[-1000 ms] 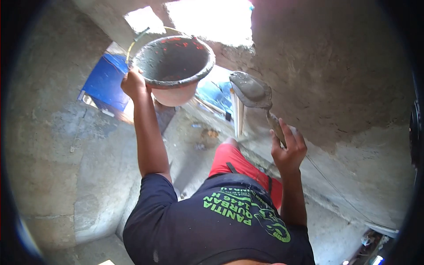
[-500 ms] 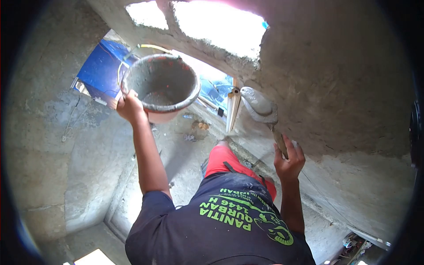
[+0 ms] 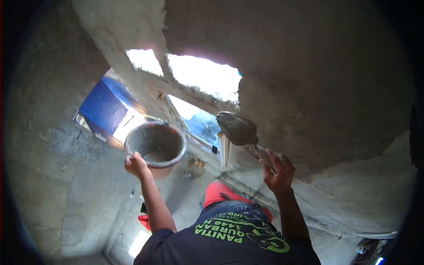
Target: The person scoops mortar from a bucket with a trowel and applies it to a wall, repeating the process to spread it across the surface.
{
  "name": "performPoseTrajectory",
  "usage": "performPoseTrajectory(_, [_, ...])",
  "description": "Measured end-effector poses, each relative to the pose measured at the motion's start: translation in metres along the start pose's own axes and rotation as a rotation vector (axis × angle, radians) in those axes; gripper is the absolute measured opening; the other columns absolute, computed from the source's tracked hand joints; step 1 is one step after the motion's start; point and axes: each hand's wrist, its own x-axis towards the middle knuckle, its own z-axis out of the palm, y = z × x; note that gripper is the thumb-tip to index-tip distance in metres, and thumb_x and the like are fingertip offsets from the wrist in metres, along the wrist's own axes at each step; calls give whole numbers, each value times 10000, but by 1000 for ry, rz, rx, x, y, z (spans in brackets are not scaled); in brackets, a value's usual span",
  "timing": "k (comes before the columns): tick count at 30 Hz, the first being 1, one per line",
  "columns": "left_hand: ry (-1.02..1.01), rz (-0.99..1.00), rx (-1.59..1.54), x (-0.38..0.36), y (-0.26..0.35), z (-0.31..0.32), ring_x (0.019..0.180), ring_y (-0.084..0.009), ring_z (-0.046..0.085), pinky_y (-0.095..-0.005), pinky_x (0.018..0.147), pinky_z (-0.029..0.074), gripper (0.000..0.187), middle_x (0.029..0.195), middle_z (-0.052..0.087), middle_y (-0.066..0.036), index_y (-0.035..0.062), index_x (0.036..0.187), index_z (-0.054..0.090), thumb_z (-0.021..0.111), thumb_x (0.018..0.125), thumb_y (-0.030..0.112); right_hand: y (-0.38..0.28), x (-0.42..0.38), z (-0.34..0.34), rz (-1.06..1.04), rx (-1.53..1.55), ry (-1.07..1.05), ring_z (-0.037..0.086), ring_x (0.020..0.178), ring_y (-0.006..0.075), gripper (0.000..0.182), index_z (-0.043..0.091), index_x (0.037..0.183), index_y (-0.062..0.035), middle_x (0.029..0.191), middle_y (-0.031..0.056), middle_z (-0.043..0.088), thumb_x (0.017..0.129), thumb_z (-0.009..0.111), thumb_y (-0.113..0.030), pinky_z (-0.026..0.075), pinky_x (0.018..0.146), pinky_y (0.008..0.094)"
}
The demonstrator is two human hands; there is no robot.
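A mortar-smeared bucket (image 3: 160, 143) hangs tilted in my left hand (image 3: 137, 166), which is closed around its rim. Grey residue coats the inside of the bucket. Off to the right, my right hand (image 3: 279, 172) wraps the handle of a trowel (image 3: 238, 128). The trowel's blade points up and left and carries grey mortar. It overlaps the lower edge of the bright wall opening in this view.
Ahead rises a plastered wall (image 3: 309, 88) with darker, damp-looking plaster and two ragged openings (image 3: 203, 77). Below them is a framed window opening (image 3: 198, 123). A blue panel (image 3: 104, 106) shows at left. A cable runs along the lower right wall.
The view has tilted upward, showing more wall. Bucket and trowel both appear lower in view, and the trowel blade has turned, its mortar lying differently. Both hands keep their holds.
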Motion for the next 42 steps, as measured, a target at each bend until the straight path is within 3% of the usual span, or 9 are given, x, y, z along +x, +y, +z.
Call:
performPoseTrajectory(2, [-54, 28, 95, -1, -10, -10, 630, -358, 607, -514, 683, 486, 306, 730, 675, -249, -118, 808, 649, 592, 713, 167, -1, 8, -3, -4, -27, -23, 697, 782, 283, 418, 745, 1167, -116, 912, 98, 721, 757, 826, -124, 583, 686, 388])
performPoseTrajectory(6, [18, 107, 72, -6, -26, -16, 627, -376, 614, -523, 669, 486, 312, 722, 665, -249, -121, 795, 637, 583, 710, 174, -3, 28, -5, -53, 43, -6, 696, 777, 276, 424, 741, 1154, -127, 897, 86, 706, 739, 827, -131, 585, 666, 388])
performPoseTrajectory(17, [-3, -1, -35, -34, -10, -44, 560, -292, 515, -521, 620, 454, 202, 648, 604, -180, -81, 677, 528, 570, 716, 114, -42, 146, -38, -184, 138, -18, 710, 810, 267, 444, 720, 1175, -127, 934, 81, 722, 753, 844, -192, 575, 738, 395])
performPoseTrajectory(23, [-23, -1, -27, -38, -17, -52, 548, -282, 521, -514, 611, 454, 201, 634, 601, -173, -73, 670, 525, 573, 716, 117, -67, 233, -58, -161, 202, 35, 740, 851, 245, 442, 740, 1142, -26, 997, 148, 758, 754, 888, -178, 574, 770, 363])
performPoseTrajectory(28, [-44, 30, -8, -46, -13, -53, 550, -284, 535, -512, 612, 457, 201, 634, 608, -173, -70, 673, 533, 578, 713, 121, -84, 325, -77, -2, 456, 6, 713, 812, 173, 436, 747, 1112, 6, 944, 161, 757, 774, 876, -236, 545, 737, 314])
performPoseTrajectory(30, [-41, 47, -27, -50, -8, -53, 553, -288, 541, -511, 614, 460, 205, 638, 610, -176, -74, 678, 540, 577, 715, 124, -87, 354, -83, 256, 864, -196, 590, 662, 129, 406, 751, 1083, 1, 855, 103, 716, 801, 862, -270, 457, 604, 296])
performPoseTrajectory(33, [-53, 61, 4, -50, -16, -55, 555, -283, 550, -503, 613, 464, 197, 637, 606, -172, -79, 685, 549, 572, 715, 115, -92, 365, -72, 305, 1190, -46, 445, 598, 49, 408, 717, 1146, -21, 867, 62, 636, 872, 804, -311, 336, 497, 218])
performPoseTrajectory(38, [-96, 8, -56, -54, -18, -61, 556, -275, 551, -500, 618, 466, 191, 650, 615, -161, -86, 695, 546, 575, 710, 103, -89, 297, -53, 626, 1357, 45, 558, 855, 116, 444, 692, 1165, -9, 1045, 67, 654, 878, 802, -329, 369, 565, 267])
performPoseTrajectory(42, [-145, -30, -13, -53, -29, -68, 577, -282, 571, -498, 637, 475, 195, 678, 636, -168, -95, 712, 561, 580, 715, 99, -55, 218, -29, 725, 1374, -48, 576, 743, 115, 323, 712, 1089, -10, 931, 65, 664, 928, 757, -287, 373, 517, 271])
